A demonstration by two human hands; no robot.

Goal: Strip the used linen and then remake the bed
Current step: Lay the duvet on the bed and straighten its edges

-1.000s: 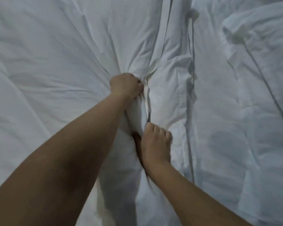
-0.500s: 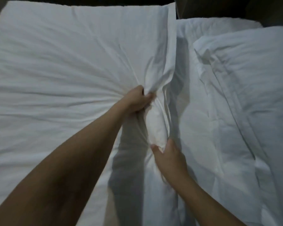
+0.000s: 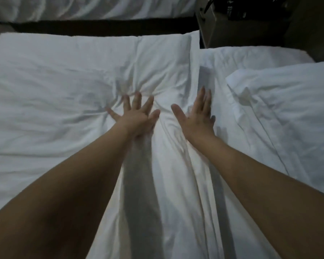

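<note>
Head cam: smoothing time on the duvet (image 3: 67,101)

Both hands let go of the bunched fabric; left hand (image 3: 137,116) and right hand (image 3: 196,120) now press flat, fingers spread. Looks like remaking's underway, pillow (image 3: 284,101) alongside.

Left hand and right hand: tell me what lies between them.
In the head view, only a rumpled ridge of the white sheet lies between the left hand and the right hand; nothing else shows there.

No readable text, label, brand, number or sign is showing anywhere in the head view; the white linen (image 3: 64,90) is appearing plain, and the dark items (image 3: 238,10) at the top right are showing too dim to read.
</note>
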